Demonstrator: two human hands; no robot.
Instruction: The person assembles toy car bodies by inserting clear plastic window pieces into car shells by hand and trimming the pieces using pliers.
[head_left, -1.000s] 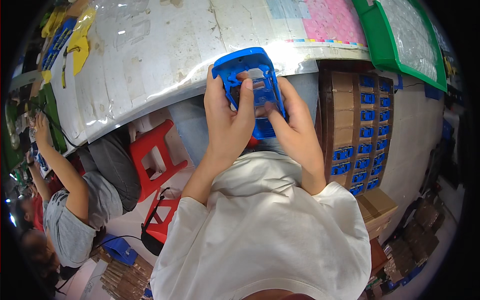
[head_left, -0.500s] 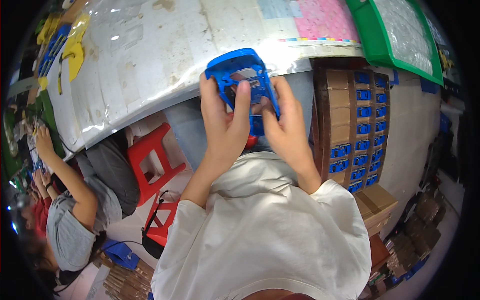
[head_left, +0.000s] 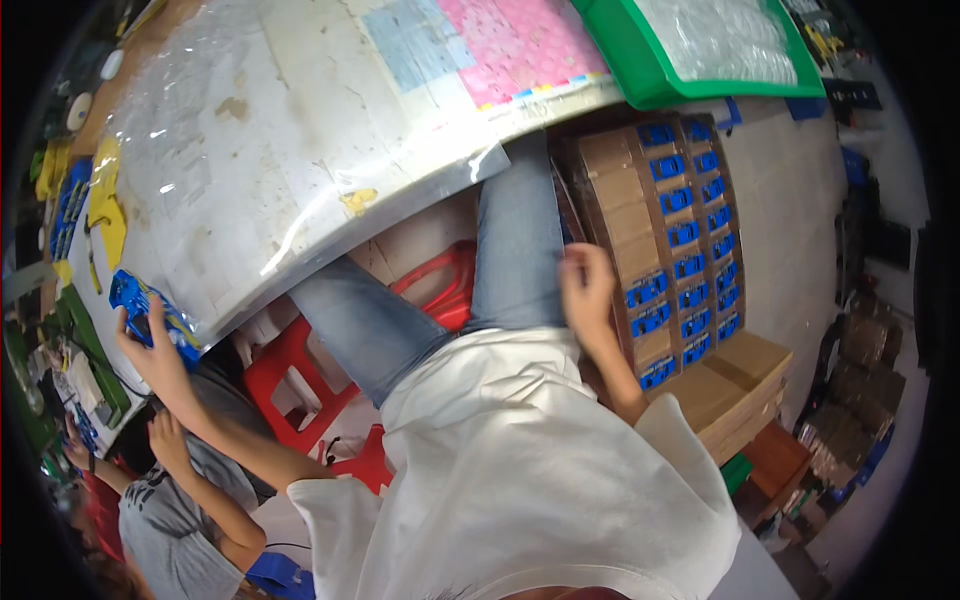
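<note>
Out at the far left, my left hand [head_left: 158, 352] has its fingers around a blue plastic housing [head_left: 183, 340] with dark openings, at the left part of the white table's front edge. Part of the housing is hidden by the fingers. My right hand [head_left: 588, 285] is over the space by my right thigh, close to a cardboard tray [head_left: 612, 232]. Its fingers look bent and are smeared by motion, so whether anything is in them does not show. Rows of small blue parts [head_left: 684, 234] fill several of the tray's slots.
A green bin [head_left: 625, 60] of clear plastic pieces stands on the white table [head_left: 300, 110]. Pink sheet [head_left: 520, 45] lies beside it. A co-worker in a grey shirt [head_left: 180, 520] sits at left, near a red stool [head_left: 290, 390]. A cardboard box [head_left: 735, 385] is at right.
The blue housing was in both hands before my chest; my left hand has carried it far left. My right hand has let go and moved right beside the tray. The view has shifted.
</note>
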